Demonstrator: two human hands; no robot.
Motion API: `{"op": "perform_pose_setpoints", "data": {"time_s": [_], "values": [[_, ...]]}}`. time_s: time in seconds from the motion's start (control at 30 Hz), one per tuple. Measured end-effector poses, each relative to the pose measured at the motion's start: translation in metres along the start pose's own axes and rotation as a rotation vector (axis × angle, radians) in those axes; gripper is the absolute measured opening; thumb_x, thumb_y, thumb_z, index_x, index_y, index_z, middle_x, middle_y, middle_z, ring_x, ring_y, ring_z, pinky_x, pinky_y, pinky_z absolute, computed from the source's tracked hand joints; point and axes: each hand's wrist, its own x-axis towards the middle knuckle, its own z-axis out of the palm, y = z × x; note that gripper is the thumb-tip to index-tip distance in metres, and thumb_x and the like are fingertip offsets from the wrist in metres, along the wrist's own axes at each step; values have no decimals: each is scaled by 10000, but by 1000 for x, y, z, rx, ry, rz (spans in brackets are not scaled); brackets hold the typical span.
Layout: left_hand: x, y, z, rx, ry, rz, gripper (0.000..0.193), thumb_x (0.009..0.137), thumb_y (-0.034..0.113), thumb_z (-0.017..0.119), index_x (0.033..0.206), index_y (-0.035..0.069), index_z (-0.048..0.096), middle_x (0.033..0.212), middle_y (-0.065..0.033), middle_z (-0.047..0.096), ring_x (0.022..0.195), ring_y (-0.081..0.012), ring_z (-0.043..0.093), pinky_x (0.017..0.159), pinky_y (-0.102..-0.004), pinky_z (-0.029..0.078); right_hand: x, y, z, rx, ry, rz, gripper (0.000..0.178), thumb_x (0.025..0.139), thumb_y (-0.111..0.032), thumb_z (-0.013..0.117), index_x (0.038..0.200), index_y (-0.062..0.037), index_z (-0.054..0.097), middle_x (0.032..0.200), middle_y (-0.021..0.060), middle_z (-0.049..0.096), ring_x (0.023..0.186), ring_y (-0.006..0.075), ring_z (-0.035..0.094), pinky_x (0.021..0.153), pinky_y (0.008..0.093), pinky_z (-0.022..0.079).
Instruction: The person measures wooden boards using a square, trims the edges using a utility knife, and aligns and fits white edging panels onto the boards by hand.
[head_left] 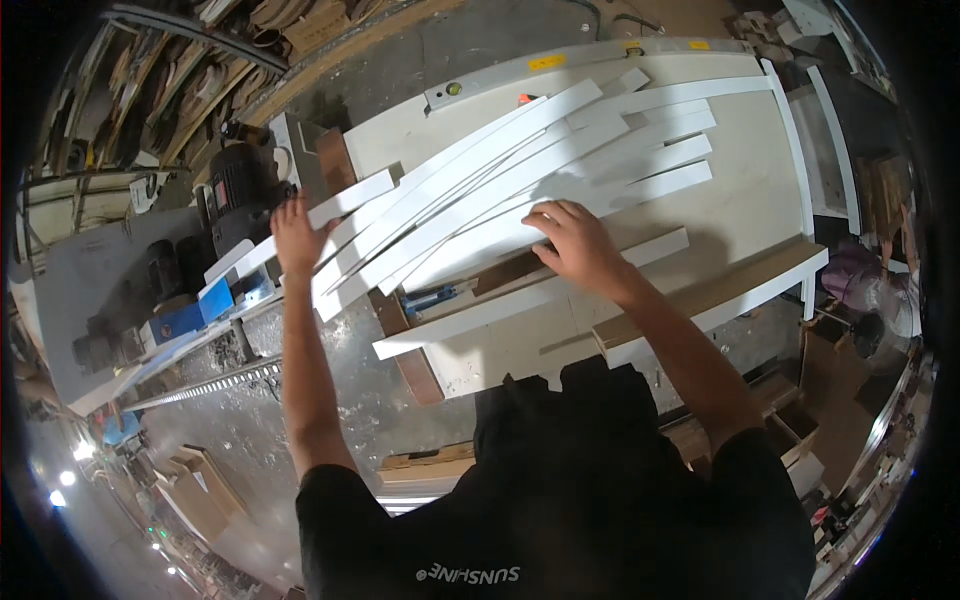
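Several long white strips [470,165] lie fanned across a pale worktable [480,362]. Over one white strip [352,198], which runs to the machine on the left, my left hand [297,238] is closed, its fingers across the far edge and its thumb toward the right. My right hand [578,245] is over the near side of the pile, with fingers bent, thumb apart and nothing visible in it. Whether it touches the strips below is unclear. Nearer to me lies a separate white board [530,300], beside a small blue tool [430,298].
A machine with a dark motor [238,190] and blue parts [215,300] stands at the left. A long metal spirit level [590,62] lines the table's far edge. At the right is a white-edged brown board [720,292]. Stacked offcuts [150,80] fill the far left.
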Motion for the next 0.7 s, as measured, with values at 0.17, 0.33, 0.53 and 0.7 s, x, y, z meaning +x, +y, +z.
{"op": "perform_pose_setpoints", "data": {"time_s": [0.17,0.33,0.53,0.7], "values": [[-34,-121,34,43,-360,-31,782,978,357,766,1647,81,469,1565,-222,579,1475,-429,517,1293,-550,342,32,-7,11,-84,-66,-76,555,846,-133,812,1374,-65,655,1397,91,630,1317,311,586,1171,449,473],[-1,-54,27,10,-274,100,686,1039,410,714,1619,112,502,1629,-175,536,1496,-396,499,1215,-521,444,66,15,38,-337,-100,-122,667,846,-161,826,1474,-67,624,1500,83,605,1426,302,537,1252,437,406],[51,154,-17,-205,-270,356,695,1083,553,581,1627,128,500,1455,-184,656,1272,-366,685,1031,-508,604,93,58,79,-447,-179,-212,417,943,-94,676,1359,-62,690,1366,68,665,1304,276,626,1250,440,420],[36,189,6,-224,-246,285,718,997,412,757,1595,108,502,1390,-172,691,1207,-367,720,1034,-485,599,119,44,71,-332,-330,-133,240,979,-83,630,1200,-62,720,1330,85,670,1323,276,618,1166,447,496]]}}
